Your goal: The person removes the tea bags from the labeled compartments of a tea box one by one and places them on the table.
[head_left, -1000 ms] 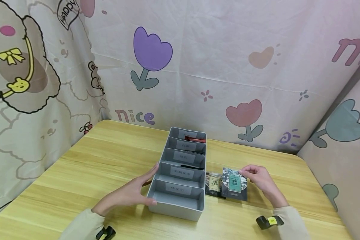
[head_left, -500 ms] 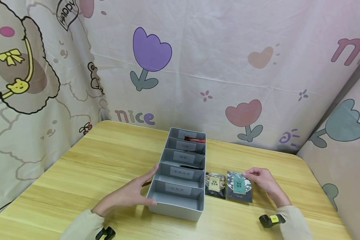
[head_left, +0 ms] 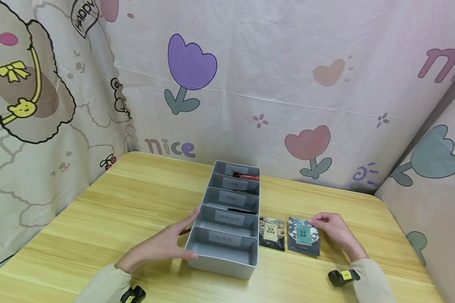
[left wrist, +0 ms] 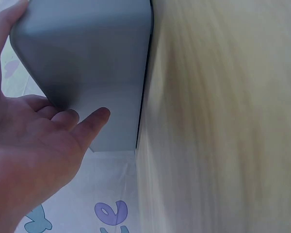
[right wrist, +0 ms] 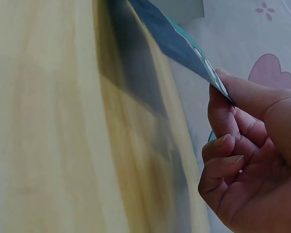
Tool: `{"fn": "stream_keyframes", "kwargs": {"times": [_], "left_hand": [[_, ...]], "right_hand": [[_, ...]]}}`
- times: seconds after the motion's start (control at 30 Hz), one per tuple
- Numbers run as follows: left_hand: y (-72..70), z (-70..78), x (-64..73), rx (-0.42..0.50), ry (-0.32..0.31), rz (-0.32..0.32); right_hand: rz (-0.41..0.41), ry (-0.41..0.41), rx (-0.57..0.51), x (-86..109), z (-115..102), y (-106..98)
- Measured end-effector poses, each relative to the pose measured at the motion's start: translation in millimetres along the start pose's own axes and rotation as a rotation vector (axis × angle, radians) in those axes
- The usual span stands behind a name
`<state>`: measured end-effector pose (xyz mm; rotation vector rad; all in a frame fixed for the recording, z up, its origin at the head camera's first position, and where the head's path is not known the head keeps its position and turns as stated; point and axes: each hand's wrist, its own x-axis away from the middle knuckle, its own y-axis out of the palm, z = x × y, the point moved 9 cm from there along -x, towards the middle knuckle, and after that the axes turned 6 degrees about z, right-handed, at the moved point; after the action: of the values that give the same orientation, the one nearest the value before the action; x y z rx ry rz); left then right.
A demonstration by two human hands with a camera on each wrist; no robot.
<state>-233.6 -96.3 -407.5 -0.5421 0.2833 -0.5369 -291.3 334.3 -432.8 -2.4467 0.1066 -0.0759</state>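
Right hand (head_left: pixel 331 227), the nearer one, pinches the green-label packet (head_left: pixel 303 236), right of the box (head_left: pixel 221 268), long axes roughly parallel; left hand (head_left: pixel 167 242) rests spread against the box!

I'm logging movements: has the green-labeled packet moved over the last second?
Yes: in the head view, the green-labeled packet, pinched by the right hand, has moved right, away from the gray box.

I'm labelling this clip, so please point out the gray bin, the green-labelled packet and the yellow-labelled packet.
Gray bin (head_left: pixel 221 267), head view: its near outer wall.
Green-labelled packet (head_left: pixel 303 235), head view: its label.
Yellow-labelled packet (head_left: pixel 271 232), head view: its label.
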Motion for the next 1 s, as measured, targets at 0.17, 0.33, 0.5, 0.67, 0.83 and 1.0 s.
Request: {"fn": "stream_keyframes", "kwargs": {"times": [0.17,0.33,0.5,0.67,0.83,1.0], "left_hand": [[-0.5,-0.5,0.3,-0.007,-0.001,0.005],[-0.5,-0.7,0.1,-0.002,-0.002,0.002],[0.3,-0.9,-0.3,0.001,-0.003,-0.006],[0.7,1.1,-1.5,-0.007,0.008,-0.006],[1.3,3.5,-1.9,-0.013,0.026,-0.008],[1.3,3.9,-0.6,-0.017,0.019,-0.007]], "right_hand": [[-0.007,-0.012,0.011,0.1,0.3,2.7],[-0.012,-0.017,0.009,0.5,0.9,5.7],[-0.013,-0.023,0.021,0.7,0.8,6.6],[-0.014,-0.021,0.032,0.4,1.2,7.2],[-0.025,-0.029,0.054,0.7,-1.0,8.1],[-0.028,-0.043,0.079,1.8,-4.8,8.7]]}}
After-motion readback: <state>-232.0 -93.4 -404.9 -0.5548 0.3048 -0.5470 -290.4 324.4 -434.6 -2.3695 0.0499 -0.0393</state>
